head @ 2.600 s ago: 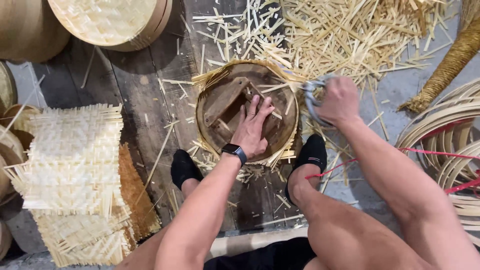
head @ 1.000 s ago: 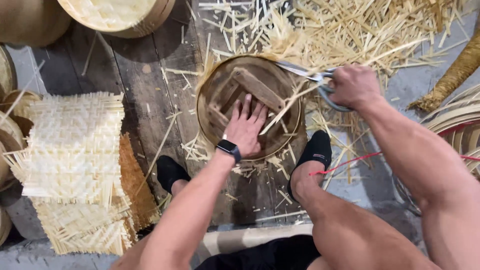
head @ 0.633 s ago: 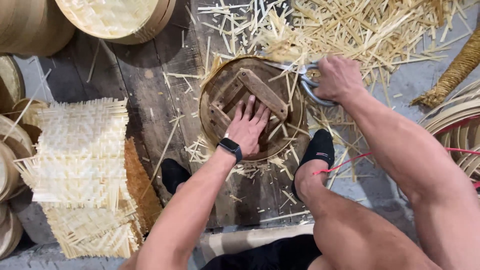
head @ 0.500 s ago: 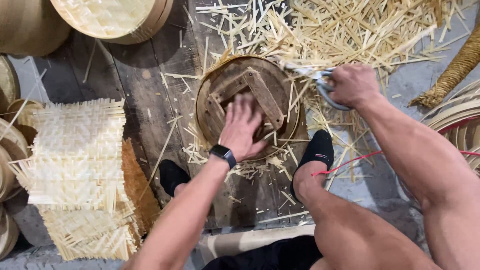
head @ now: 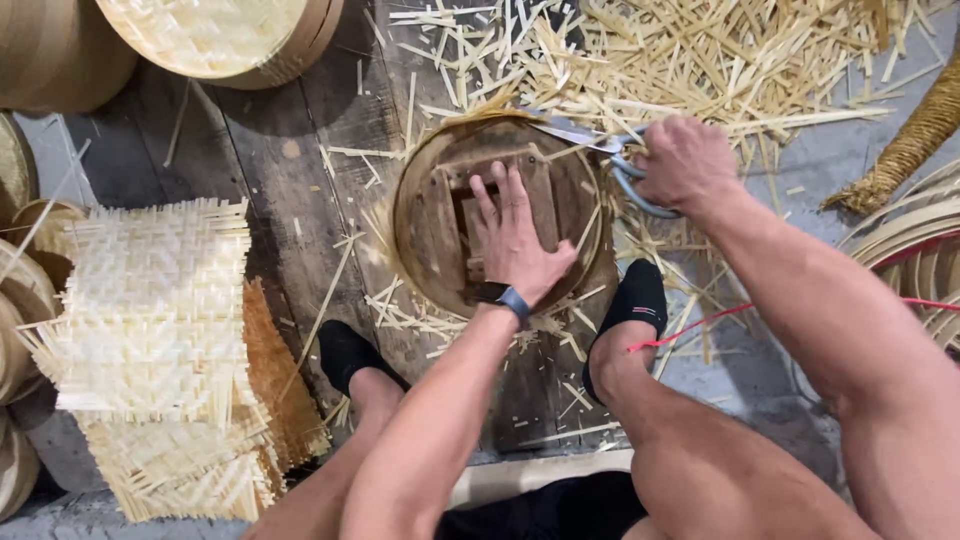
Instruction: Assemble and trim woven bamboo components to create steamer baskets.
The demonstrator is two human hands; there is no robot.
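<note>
The left hand (head: 515, 235) presses flat, fingers spread, on the wooden form inside a round bamboo hoop (head: 420, 175) lying on the dark floor planks (head: 290, 160). The right hand (head: 685, 160) is clenched around scissors (head: 600, 150) at the hoop's far right rim. Woven bamboo mats (head: 150, 310) are stacked at the planks' left edge; bamboo trimmings (head: 700, 60) litter the far side.

Two hands (head: 520, 250), one scissors (head: 600, 150), one round wooden form (head: 500, 215), two black socks (head: 630, 305).
</note>
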